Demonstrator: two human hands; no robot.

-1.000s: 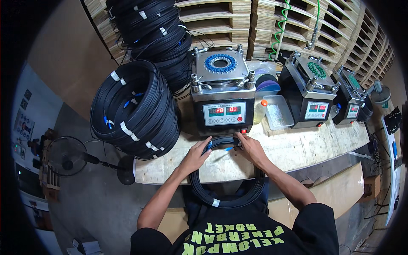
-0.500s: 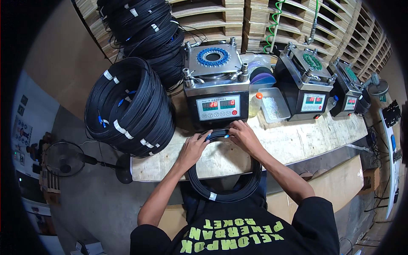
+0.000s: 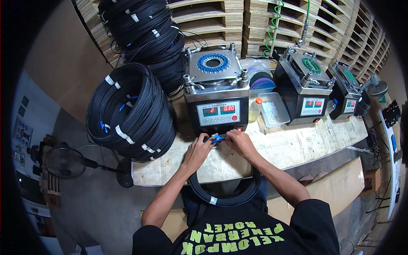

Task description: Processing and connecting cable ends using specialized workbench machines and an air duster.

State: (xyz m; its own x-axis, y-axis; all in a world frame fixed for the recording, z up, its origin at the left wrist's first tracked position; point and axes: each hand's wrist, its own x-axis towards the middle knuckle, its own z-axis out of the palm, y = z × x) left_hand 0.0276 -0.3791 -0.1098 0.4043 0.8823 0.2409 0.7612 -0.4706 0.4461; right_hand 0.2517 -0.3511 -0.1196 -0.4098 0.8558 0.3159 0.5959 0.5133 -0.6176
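A coil of black cable (image 3: 225,199) rests over my lap and the table's front edge, with a white tape band on its near side. Blue cable connectors (image 3: 217,138) meet between my fingertips at the far side of the coil, just in front of the middle machine. My left hand (image 3: 198,153) is closed on them from the left. From the right, my right hand (image 3: 240,144) pinches at the same connectors; its fingertips partly hide them. The polishing machine (image 3: 216,104) behind my hands carries a ring of blue connectors on its metal top, and its display is lit red.
A tall bundle of black cable coils (image 3: 131,114) stands at the left, more stacked behind. Two machines with green connectors (image 3: 312,63) stand right. An orange-capped bottle (image 3: 255,109) and a clear tray (image 3: 274,110) sit between machines. A fan (image 3: 63,161) stands on the left floor.
My hands have come closer together, bringing the blue connectors to meet between them; before, they were apart over the coil. The middle machine's display readings have changed.
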